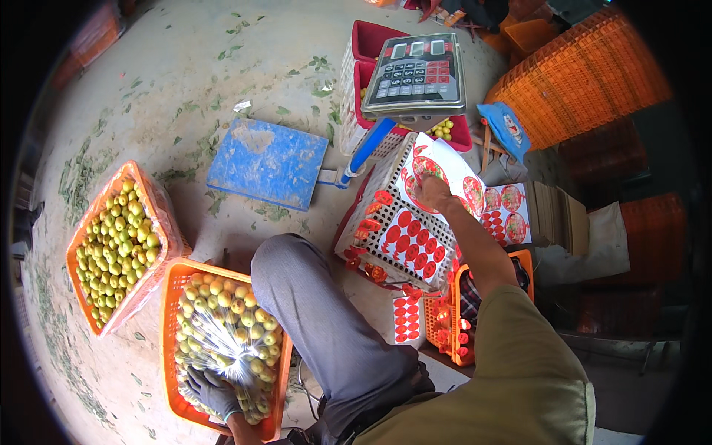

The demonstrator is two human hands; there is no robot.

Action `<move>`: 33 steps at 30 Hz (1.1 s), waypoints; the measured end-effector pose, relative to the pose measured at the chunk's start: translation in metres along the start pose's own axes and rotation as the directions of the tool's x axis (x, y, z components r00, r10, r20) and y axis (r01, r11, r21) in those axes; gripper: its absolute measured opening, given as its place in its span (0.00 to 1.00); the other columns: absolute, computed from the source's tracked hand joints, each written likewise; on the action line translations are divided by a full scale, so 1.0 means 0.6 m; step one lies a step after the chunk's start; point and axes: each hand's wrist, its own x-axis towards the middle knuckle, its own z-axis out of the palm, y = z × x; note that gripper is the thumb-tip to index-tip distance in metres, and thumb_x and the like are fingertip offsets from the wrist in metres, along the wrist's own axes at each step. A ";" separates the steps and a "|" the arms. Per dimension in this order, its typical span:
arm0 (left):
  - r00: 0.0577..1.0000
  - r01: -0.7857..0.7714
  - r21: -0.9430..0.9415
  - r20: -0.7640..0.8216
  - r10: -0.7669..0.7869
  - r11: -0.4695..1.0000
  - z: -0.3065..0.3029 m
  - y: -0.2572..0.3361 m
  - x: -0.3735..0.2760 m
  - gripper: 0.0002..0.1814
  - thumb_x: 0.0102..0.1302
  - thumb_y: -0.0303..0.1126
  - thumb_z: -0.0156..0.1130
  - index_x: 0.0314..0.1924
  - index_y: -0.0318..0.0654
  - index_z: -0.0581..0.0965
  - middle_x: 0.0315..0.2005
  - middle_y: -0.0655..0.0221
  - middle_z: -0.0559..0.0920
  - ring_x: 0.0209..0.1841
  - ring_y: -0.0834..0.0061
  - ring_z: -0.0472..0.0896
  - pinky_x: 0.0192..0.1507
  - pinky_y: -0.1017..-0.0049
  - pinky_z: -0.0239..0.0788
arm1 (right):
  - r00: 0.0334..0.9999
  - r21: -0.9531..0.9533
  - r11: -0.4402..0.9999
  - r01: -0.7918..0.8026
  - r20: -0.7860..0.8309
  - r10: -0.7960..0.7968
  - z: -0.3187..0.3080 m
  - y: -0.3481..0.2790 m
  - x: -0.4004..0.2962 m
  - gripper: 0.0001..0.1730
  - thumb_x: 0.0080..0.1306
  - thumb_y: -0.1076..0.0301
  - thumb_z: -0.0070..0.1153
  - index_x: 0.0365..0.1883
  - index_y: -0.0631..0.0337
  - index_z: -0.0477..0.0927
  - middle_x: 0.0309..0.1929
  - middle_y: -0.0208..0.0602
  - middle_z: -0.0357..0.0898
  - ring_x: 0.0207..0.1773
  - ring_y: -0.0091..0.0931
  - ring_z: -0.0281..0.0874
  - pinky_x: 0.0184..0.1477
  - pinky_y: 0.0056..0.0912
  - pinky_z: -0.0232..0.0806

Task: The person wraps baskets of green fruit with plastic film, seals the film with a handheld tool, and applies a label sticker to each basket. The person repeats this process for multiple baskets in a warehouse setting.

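Note:
My left hand [214, 394], in a grey glove, rests on a clear plastic bag [236, 359] of round yellow-green fruit. Whether its fingers grip the film is unclear. The bag's top is drawn together into a shiny bunch, and it sits inside an orange plastic basket [171, 311]. My bare right hand [435, 192] touches a white sheet of round red fruit stickers [450, 158], its fingertips on one printed circle; the grip is partly hidden. Under that sheet is a perforated white plastic crate [384, 183]. A second sheet of small red oval stickers [411, 245] lies on the crate.
Loose red stickers [370, 225] cling along the crate's edge. A scale with a blue platform [272, 161] and keypad display [414, 72] stands ahead. At left is a film-lined orange basket [172, 222] of fruit. Stacked orange baskets [578, 78] and cardboard [556, 217] are at right.

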 end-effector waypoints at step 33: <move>0.762 0.529 -0.843 0.422 0.492 -0.096 -0.449 0.196 -0.149 0.21 0.87 0.40 0.56 0.60 0.25 0.80 0.47 0.53 0.90 0.50 0.65 0.92 0.49 0.68 0.88 | 0.062 0.079 0.035 0.996 -0.372 -0.926 -0.315 -0.579 -0.654 0.12 0.65 0.70 0.60 0.40 0.72 0.79 0.62 0.61 0.79 0.69 0.51 0.78 0.74 0.59 0.68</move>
